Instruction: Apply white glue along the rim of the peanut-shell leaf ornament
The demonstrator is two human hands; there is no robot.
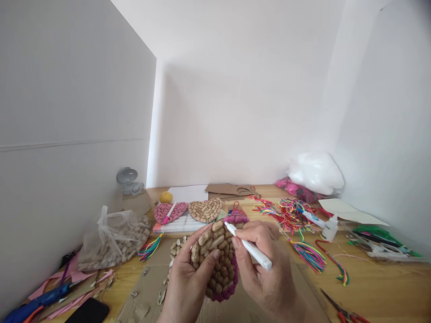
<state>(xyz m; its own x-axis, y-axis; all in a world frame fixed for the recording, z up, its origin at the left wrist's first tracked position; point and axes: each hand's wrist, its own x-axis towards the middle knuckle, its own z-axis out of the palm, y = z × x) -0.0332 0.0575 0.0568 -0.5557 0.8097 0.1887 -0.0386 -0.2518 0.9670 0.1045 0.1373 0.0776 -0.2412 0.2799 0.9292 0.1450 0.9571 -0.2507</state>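
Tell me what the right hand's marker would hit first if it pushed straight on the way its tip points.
Probably the peanut-covered heart held in the left hand. The white marker in the right hand points up-left, its tip at or just above the peanuts near the heart's top edge; whether it touches is unclear.

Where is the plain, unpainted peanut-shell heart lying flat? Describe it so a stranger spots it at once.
Start at the wooden table and go to its far middle, just ahead of the hands. Two peanut-shell hearts lie side by side there on a white tray. The plain heart is the right one, natural tan; the pink heart beside it has a marker lying on it.
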